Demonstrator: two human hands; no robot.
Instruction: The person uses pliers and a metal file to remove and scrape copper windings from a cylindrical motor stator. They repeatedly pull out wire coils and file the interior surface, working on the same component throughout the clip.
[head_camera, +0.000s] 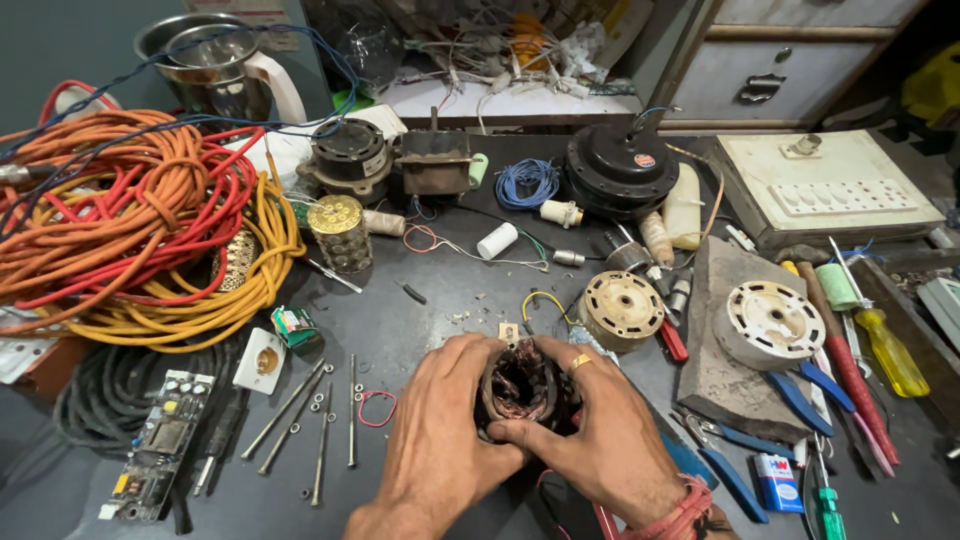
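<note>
A: Looking down from the head camera, what do both hands hold?

B: They hold a motor stator (522, 385) with copper windings, at about 6 o'clock of the picture, low over the dark workbench (420, 320). The left hand (440, 440) wraps it from 9 o'clock, fingers curled together against its side. The right hand (605, 440) presses it from 3 o'clock, fingers closed on the rim, thumb underneath. A ring is on one finger and red threads are around the wrist.

A: And around the stator?

B: At 9 o'clock, near the left hand, several long bolts (320, 425) lie side by side, with a small red rubber band (377, 408) just beside them. At 1 o'clock, near the stator, a round cream rotor (621, 308) lies flat. At 3 o'clock, well apart, blue-handled pliers (735, 475) rest on the bench. At 10 o'clock, far away, orange, red and yellow cables (130, 230) lie in a big coil.
</note>
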